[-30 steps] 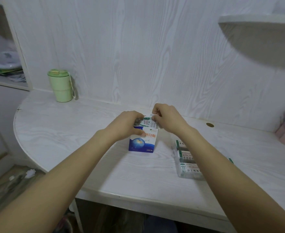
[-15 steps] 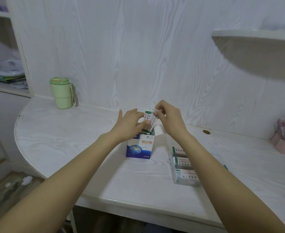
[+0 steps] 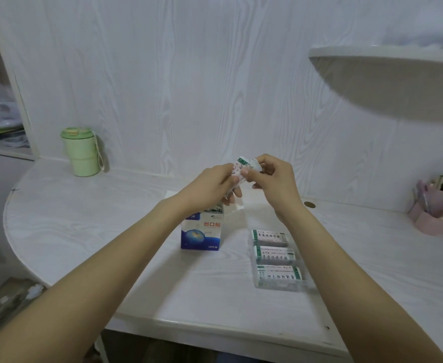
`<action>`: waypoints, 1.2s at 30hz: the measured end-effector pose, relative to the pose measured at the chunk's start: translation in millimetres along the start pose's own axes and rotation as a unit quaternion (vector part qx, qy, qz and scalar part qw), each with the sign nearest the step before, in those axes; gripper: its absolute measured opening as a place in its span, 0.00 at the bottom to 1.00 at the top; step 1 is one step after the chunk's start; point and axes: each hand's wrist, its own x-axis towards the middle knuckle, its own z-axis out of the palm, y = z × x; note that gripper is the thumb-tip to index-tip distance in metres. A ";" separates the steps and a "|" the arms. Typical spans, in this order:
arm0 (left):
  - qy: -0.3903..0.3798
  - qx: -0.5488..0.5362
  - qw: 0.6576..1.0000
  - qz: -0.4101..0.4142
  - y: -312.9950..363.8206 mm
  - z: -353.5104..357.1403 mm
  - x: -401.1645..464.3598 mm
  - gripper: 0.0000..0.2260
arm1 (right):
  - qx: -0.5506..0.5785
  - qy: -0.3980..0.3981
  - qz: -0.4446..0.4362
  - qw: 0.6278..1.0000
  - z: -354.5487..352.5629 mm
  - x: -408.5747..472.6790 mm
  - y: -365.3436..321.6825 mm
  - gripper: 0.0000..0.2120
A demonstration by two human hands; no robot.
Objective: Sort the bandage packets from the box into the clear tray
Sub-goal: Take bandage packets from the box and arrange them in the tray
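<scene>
A small bunch of white bandage packets (image 3: 241, 167) with green ends is held in the air between both hands, above the box. My left hand (image 3: 212, 186) grips the bunch from the left, and my right hand (image 3: 272, 176) pinches its upper right end. Below them stands the blue and white bandage box (image 3: 202, 233), its top open with more packets showing inside. To the right of the box lies the clear tray (image 3: 280, 285), with three rows of packets (image 3: 275, 254) in it. My right forearm passes over the tray's right side.
A green lidded cup (image 3: 80, 151) stands at the back left of the white desk (image 3: 84, 231). A pink holder with pens (image 3: 437, 213) sits at the far right. A rounded wall shelf (image 3: 387, 55) juts out at upper right. The desk's front edge is curved.
Both hands have lifted the bunch of packets out of the box and up above it. The box stays on the desk.
</scene>
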 end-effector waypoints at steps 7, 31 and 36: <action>-0.010 -0.258 0.960 -0.108 21.6 37.9 -3.8 0.13 | 0.057 0.000 0.049 0.997 -47.0 -24.2 12.4 0.11; 0.061 -0.261 0.943 -0.196 54.9 131.2 13.8 0.04 | 0.064 0.022 0.179 0.982 -133.8 -59.2 58.3 0.10; 0.046 -0.283 0.933 -0.219 55.7 139.1 16.6 0.05 | 0.106 0.031 0.204 0.973 -139.3 -60.5 63.7 0.05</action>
